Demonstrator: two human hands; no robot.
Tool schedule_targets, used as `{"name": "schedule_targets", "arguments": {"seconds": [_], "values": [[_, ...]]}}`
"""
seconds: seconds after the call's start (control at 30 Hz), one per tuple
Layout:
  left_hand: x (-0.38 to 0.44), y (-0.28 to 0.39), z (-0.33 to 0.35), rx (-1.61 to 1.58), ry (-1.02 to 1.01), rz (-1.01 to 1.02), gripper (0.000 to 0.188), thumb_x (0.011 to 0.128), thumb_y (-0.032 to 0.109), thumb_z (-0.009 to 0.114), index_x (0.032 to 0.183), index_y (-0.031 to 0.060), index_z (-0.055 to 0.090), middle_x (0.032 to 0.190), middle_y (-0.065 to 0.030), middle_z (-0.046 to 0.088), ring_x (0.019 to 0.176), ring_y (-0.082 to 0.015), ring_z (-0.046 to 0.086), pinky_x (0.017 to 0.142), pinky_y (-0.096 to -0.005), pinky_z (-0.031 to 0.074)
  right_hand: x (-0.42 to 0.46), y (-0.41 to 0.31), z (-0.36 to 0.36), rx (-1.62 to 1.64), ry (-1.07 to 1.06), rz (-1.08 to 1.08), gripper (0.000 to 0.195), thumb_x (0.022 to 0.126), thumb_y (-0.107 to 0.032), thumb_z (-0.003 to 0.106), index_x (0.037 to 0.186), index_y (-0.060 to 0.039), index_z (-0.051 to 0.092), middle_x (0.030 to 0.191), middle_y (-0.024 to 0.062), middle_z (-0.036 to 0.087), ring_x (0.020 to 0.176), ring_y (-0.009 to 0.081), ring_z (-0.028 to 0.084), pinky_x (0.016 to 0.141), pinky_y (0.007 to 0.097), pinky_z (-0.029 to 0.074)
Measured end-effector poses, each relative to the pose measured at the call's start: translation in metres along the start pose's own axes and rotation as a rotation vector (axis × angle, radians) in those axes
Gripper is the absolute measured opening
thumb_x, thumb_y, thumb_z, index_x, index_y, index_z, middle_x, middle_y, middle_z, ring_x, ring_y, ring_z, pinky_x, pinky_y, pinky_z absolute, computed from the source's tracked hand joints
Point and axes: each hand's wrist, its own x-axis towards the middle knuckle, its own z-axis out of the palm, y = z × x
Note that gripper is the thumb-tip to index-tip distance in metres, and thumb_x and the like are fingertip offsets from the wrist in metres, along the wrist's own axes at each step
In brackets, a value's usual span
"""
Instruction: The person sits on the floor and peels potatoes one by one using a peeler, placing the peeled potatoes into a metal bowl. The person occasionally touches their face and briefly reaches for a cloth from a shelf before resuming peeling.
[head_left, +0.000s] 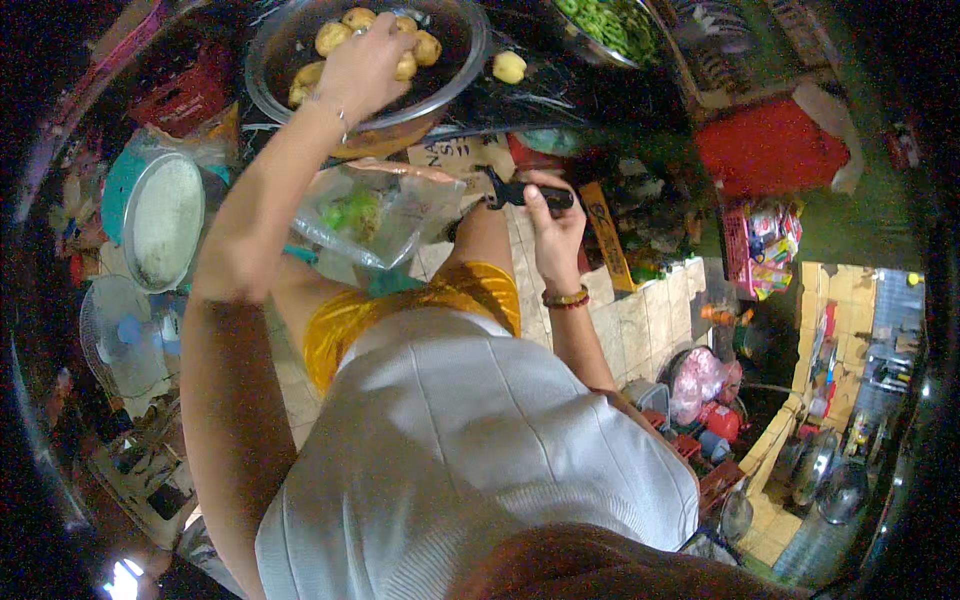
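My left hand (367, 67) reaches into a wide metal basin (259, 82) and is over several unpeeled potatoes (331, 37); its fingertips are partly hidden, so its grip is unclear. A black-handled peeler (529, 196) is held in my right hand (555, 217), thumb along the handle, below the table edge. One peeled potato (509, 67) lies on the dark tabletop, right of the basin. Between my hands and legs, a clear plastic bag (382, 232) with green matter in it sits open.
A metal bowl (634, 61) of cut green vegetables stands at the top right of the table. At left are an oval whitish tub (163, 221) and a fan (124, 334). A pink basket (739, 251) of packets and a yellow crate (607, 236) are at right.
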Motion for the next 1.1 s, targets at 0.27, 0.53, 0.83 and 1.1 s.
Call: {"name": "schedule_targets", "arguments": {"seconds": [0.27, 0.53, 0.83, 1.1], "values": [[-0.029, 0.029, -0.055, -0.146, 0.544, -0.206, 0.041, 0.069, 0.042, 0.075, 0.091, 0.0084, 0.066, 0.084, -0.0089, 0.062, 0.082, -0.0275, 0.061, 0.071, -0.0368, 0.050, 0.001, -0.004, 0.021, 0.059, -0.046, 0.085, 0.026, 0.084, -0.013, 0.068, 0.106, -0.0023, 0.060, 0.096, 0.0040, 0.063, 0.086, 0.0099, 0.058, 0.077, 0.0244, 0.048], [-0.160, 0.061, -0.003, -1.676, -0.192, -1.082, 0.037, 0.096, 0.040, 0.046, 0.110, 0.0071, 0.051, 0.081, -0.0065, 0.062, 0.063, -0.0161, 0.058, 0.052, -0.0297, 0.044, 0.015, 0.038, 0.035, 0.478, 0.097, 0.543, 0.018, 0.084, -0.013, 0.061, 0.100, -0.0078, 0.057, 0.090, 0.0036, 0.061, 0.082, 0.0189, 0.061, 0.072, 0.0327, 0.051], [-0.211, 0.042, 0.112, -1.883, 0.009, -1.483, 0.039, 0.099, 0.043, 0.030, 0.101, 0.0090, 0.050, 0.071, -0.0084, 0.060, 0.055, -0.0155, 0.051, 0.049, -0.0277, 0.039, 0.007, 0.092, 0.150, 0.628, 0.019, 0.637, 0.019, 0.088, -0.029, 0.059, 0.087, -0.0103, 0.054, 0.068, 0.0062, 0.061, 0.060, 0.0178, 0.057, 0.060, 0.0324, 0.049], [-0.207, 0.006, 0.171, -2.118, 0.188, -1.666, 0.039, 0.095, 0.048, 0.040, 0.115, 0.0163, 0.050, 0.108, -0.0030, 0.055, 0.099, -0.0187, 0.049, 0.084, -0.0358, 0.040, -0.002, 0.084, 0.162, 0.795, 0.103, 0.837, 0.017, 0.089, -0.028, 0.058, 0.091, -0.0133, 0.050, 0.067, 0.0058, 0.057, 0.059, 0.0179, 0.055, 0.056, 0.0354, 0.052]]}}
